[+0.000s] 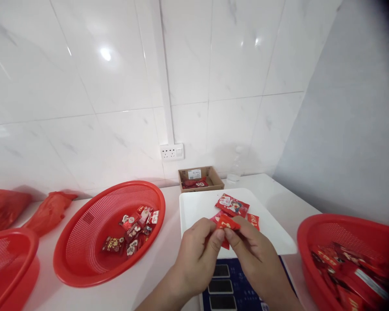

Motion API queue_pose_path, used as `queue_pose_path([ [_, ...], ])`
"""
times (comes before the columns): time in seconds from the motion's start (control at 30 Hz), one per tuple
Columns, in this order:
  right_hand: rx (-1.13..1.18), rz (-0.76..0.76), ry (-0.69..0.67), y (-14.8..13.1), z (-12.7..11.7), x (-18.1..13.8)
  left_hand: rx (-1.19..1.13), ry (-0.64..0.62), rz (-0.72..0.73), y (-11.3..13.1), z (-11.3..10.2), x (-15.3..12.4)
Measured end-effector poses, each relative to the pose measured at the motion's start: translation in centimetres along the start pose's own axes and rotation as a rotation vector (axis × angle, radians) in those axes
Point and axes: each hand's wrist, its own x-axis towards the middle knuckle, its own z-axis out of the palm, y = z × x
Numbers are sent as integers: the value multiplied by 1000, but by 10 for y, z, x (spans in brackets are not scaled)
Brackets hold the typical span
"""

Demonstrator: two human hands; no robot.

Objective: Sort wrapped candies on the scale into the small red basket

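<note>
Gripped by left hand (196, 250) and right hand (254, 248), one packet (228, 222) was over the scale (194, 207). Other packets (233, 205) already lay there, more in the basket (306, 231) at the bench's (275, 190) right edge.

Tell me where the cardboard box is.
In the head view, the cardboard box sits slightly right of centre by the tiled wall, just behind the white scale pan, below and right of the wall socket.
</note>
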Motion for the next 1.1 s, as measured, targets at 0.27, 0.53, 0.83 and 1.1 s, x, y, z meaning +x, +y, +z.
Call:
queue_pose_path([
  [0.27,100,17,-111,0,-11,5,-293,-205,-185,3,-10,7],
  [0.53,143,46,-165,-4,-1,-3,-248,-16,-103,7,-6,0],
  [0.83,82,18,-128,0,1,-7,-244,39,29,2,-1,-5],
  [1.1,-193,-41,-18,-2,-4,-6,-154,-20,23,-1,-2,-2],
])
